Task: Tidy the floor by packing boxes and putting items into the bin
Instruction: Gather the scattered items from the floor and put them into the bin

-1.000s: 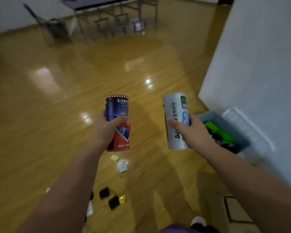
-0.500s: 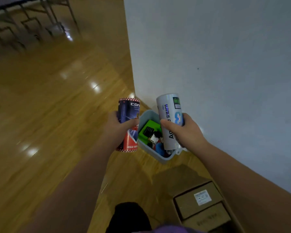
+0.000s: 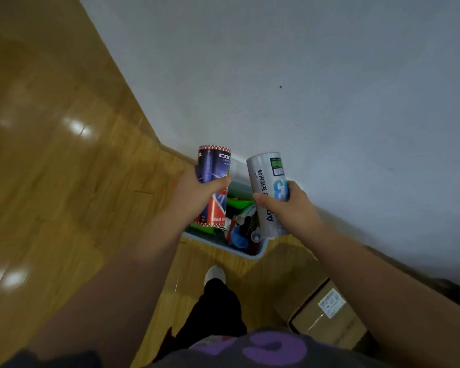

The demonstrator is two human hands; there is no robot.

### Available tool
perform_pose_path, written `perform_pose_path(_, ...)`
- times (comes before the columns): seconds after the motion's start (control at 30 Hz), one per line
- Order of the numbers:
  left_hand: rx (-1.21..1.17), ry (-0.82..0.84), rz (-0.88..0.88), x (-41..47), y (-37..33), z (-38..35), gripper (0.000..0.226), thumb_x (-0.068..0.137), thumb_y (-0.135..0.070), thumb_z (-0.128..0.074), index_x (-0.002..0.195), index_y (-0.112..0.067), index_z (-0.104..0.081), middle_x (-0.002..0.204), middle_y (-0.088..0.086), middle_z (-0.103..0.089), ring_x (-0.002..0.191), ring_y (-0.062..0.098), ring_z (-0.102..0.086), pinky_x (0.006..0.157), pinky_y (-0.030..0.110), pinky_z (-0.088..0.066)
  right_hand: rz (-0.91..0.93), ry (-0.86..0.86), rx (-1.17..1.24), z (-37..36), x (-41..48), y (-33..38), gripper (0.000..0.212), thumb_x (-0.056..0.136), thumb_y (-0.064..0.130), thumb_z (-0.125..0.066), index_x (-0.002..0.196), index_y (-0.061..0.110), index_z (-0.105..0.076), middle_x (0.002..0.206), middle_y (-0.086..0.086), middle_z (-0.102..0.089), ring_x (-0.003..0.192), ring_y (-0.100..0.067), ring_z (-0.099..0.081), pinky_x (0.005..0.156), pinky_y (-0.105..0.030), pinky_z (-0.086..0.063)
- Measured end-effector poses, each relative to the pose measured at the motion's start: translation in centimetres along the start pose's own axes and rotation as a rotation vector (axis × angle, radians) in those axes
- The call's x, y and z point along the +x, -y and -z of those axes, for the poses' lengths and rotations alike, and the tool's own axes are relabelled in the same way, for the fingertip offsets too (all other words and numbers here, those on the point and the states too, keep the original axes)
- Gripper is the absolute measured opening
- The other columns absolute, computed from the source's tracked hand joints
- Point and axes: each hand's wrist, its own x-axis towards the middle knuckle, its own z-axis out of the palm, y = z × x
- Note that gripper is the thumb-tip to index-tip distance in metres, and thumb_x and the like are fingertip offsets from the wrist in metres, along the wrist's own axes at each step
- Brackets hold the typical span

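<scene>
My left hand (image 3: 197,193) grips a dark blue and red printed tube (image 3: 215,166), held upright over the left part of the bin. My right hand (image 3: 290,208) grips a silver tube (image 3: 266,179) with blue lettering, tilted slightly, over the bin's right part. The pale blue bin (image 3: 223,247) stands on the floor against the white wall, directly below both tubes. Inside it lie green, blue and black items, partly hidden by the tubes and my hands.
A closed cardboard box (image 3: 327,314) with a white label sits on the wooden floor at the lower right, beside the wall. My leg and white shoe (image 3: 214,273) stand just in front of the bin. Open wooden floor spreads to the left.
I have stepped closer to the wall and the bin. Both tubes, earlier held out over open floor, now hang right above the bin. The grips have not changed.
</scene>
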Motion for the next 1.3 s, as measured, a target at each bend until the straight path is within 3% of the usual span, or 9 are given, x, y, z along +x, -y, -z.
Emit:
perform_pose_path(0.3,0.086,0.172,0.068,14.8,6.5,-1.6,0.021,0.075,-0.030,-0.082,0.084,-0.032,-0.063,0.077,-0.020,-0.069,0.068,-0.009,-0.064,0.050,0.001,-0.041,-0.281,-0.089,0.089,-6.1,12.2,-5.2,0.060,0.071,0.046,-0.081,0.116,0.018,-0.052,0.107,-0.001,-0.066,0.089,-0.016,-0.068,0.070,-0.034,-0.058)
perform_pose_path(0.53,0.194,0.130,0.259,26.0,24.5,-9.0,0.064,0.061,-0.055,-0.083,0.107,-0.020,-0.055,0.099,-0.004,-0.063,0.087,0.009,-0.061,0.071,0.025,-0.046,-0.523,-0.158,0.100,-13.1,23.7,-21.4,0.062,0.066,0.049,-0.083,0.111,0.021,-0.052,0.105,-0.002,-0.065,0.086,-0.015,-0.067,0.055,-0.025,-0.053)
perform_pose_path(0.73,0.292,0.109,0.395,32.4,39.8,-14.7,0.071,0.064,-0.057,-0.082,0.115,-0.019,-0.049,0.106,-0.005,-0.056,0.090,0.013,-0.057,0.059,0.018,-0.040,-0.734,-0.143,-0.033,-19.6,30.9,-36.6,0.085,0.064,0.061,-0.079,0.129,0.017,-0.047,0.121,-0.010,-0.054,0.104,-0.027,-0.060,0.088,-0.047,-0.055)
perform_pose_path(0.83,0.426,0.160,0.459,33.2,44.4,-16.0,0.098,0.066,-0.063,-0.078,0.142,-0.014,-0.039,0.138,0.007,-0.046,0.121,0.026,-0.050,0.092,0.036,-0.049,-0.796,-0.082,-0.056,-21.1,32.1,-40.4,0.106,0.062,0.066,-0.077,0.146,0.019,-0.033,0.139,-0.012,-0.045,0.119,-0.032,-0.052,0.095,-0.051,-0.051)
perform_pose_path(0.9,0.507,0.234,0.503,33.4,44.7,-16.2,0.115,0.070,-0.067,-0.071,0.156,-0.017,-0.011,0.162,0.009,-0.013,0.144,0.029,-0.025,0.112,0.041,-0.031,-0.794,-0.044,-0.053,-21.2,32.5,-40.7,0.114,0.065,0.066,-0.075,0.154,0.028,-0.015,0.156,-0.007,-0.028,0.134,-0.033,-0.040,0.101,-0.055,-0.044)
perform_pose_path(0.97,0.523,0.221,0.449,33.8,43.6,-16.0,0.106,0.079,-0.061,-0.067,0.156,-0.017,-0.008,0.164,0.007,-0.004,0.148,0.025,-0.016,0.114,0.036,-0.023,-0.726,-0.039,-0.031,-21.0,32.7,-39.4,0.100,0.076,0.061,-0.071,0.154,0.030,-0.017,0.155,0.000,-0.029,0.133,-0.027,-0.041,0.098,-0.050,-0.048)
perform_pose_path(1.07,0.411,0.145,0.341,34.3,39.7,-15.1,0.074,0.089,-0.043,-0.065,0.149,-0.011,-0.034,0.153,0.010,-0.033,0.137,0.022,-0.036,0.107,0.026,-0.030,-0.589,-0.038,-0.045,-20.6,33.0,-35.4,0.056,0.088,0.054,-0.061,0.135,0.027,-0.047,0.123,0.010,-0.054,0.097,-0.010,-0.058,0.066,-0.024,-0.048)
perform_pose_path(1.2,0.298,0.086,0.211,34.5,32.1,-12.8,0.033,0.093,-0.034,-0.061,0.118,-0.013,-0.062,0.118,0.001,-0.062,0.104,0.012,-0.055,0.087,0.021,-0.041,-0.477,-0.016,0.050,-19.7,32.8,-28.1,0.016,0.093,0.045,-0.057,0.095,0.030,-0.061,0.092,0.006,-0.069,0.077,-0.007,-0.065,0.064,-0.024,-0.050)
perform_pose_path(1.3,0.182,0.032,0.156,33.5,27.1,-10.2,0.010,0.092,-0.033,-0.059,0.093,-0.024,-0.064,0.086,-0.013,-0.063,0.082,0.004,-0.057,0.070,0.017,-0.041,-0.382,0.030,0.059,-18.8,31.8,-22.9,0.011,0.094,0.040,-0.058,0.092,0.029,-0.062,0.087,0.009,-0.070,0.067,0.003,-0.064,0.062,-0.018,-0.047)
